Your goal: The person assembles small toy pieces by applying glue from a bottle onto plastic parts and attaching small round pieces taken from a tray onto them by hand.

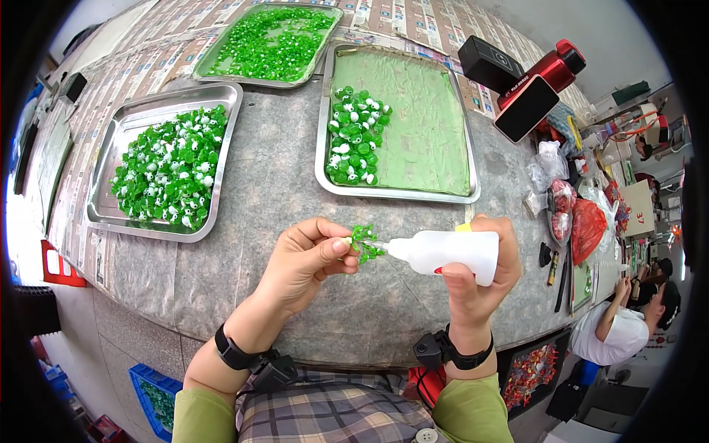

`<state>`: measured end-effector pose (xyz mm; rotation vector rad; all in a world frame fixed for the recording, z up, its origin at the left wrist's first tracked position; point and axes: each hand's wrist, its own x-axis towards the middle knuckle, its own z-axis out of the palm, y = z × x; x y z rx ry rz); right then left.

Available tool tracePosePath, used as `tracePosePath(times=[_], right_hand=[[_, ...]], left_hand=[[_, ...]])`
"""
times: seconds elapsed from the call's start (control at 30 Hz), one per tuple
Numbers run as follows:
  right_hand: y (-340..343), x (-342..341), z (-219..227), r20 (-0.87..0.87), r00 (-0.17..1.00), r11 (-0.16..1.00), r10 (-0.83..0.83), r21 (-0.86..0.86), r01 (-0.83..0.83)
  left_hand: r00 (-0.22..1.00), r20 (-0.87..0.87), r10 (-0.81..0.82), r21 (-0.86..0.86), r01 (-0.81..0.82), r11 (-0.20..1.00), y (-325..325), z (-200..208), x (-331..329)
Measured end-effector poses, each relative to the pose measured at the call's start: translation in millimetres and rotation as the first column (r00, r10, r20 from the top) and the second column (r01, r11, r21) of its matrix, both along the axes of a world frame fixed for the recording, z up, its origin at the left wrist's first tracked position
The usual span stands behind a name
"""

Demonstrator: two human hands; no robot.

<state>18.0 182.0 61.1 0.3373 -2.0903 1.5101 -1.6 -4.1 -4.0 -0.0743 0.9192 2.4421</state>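
My left hand (295,258) pinches a small green plastic frog-like piece (366,251) between thumb and fingertips, above the grey-covered table (273,170). Wrapped in my right hand (476,299) is a white squeeze bottle (450,252), lying sideways with its thin nozzle pointing left. The nozzle's tip meets the green piece or sits right at it; exact contact is too small to tell. Beyond my hands lies a metal tray (428,133) with a green lining. Glossy green pieces with white, eye-like balls (357,136) fill its left side.
On the left, a metal tray (230,122) carries a heap of green-and-white pieces. Another tray (330,37) of green parts stands farther back. A phone (526,108) leans against a red bottle (550,74) beside a black box (489,63). Plastic bags (588,229) crowd the right edge. A person (617,328) sits at right.
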Motion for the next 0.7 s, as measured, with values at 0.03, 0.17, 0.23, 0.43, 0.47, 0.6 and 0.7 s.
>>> tracePosePath(times=[0.03, 0.17, 0.23, 0.43, 0.47, 0.6, 0.7], right_hand=[[-0.3, -0.2, -0.1, 0.001, 1.000, 1.000, 0.004, 0.016, -0.004], [0.6, -0.9, -2.4, -0.018, 1.000, 0.998, 0.011, 0.067, -0.010], [1.4, 0.0, -1.7, -0.035, 0.999, 1.000, -0.014, -0.001, 0.014], [0.5, -0.9, 1.4, -0.004, 1.000, 0.999, -0.028, -0.027, 0.028], [0.7, -1.2, 1.2, -0.004, 1.000, 0.999, -0.030, -0.025, 0.030], [0.5, -2.8, -0.9, -0.050, 0.998, 0.999, -0.049, 0.005, 0.050], [3.6, -1.5, 0.6, -0.080, 0.996, 0.997, -0.045, -0.066, 0.040]], left_hand=[[1.000, 0.001, -0.002, 0.001, 0.002, 1.000, -0.2, -0.4, 0.0], [1.000, 0.003, -0.007, -0.005, 0.007, 1.000, -0.5, -0.1, 0.1], [1.000, -0.003, -0.008, -0.019, 0.008, 1.000, -0.7, -0.3, 0.1], [1.000, 0.000, -0.013, -0.035, 0.013, 0.999, -0.6, 0.8, 0.1], [1.000, 0.000, -0.015, -0.033, 0.015, 0.999, -0.4, 0.7, 0.0], [1.000, 0.006, -0.015, -0.029, 0.016, 0.999, -1.0, -0.1, 0.0], [0.999, -0.025, 0.039, -0.078, -0.041, 0.996, 1.3, 2.8, 1.5]])
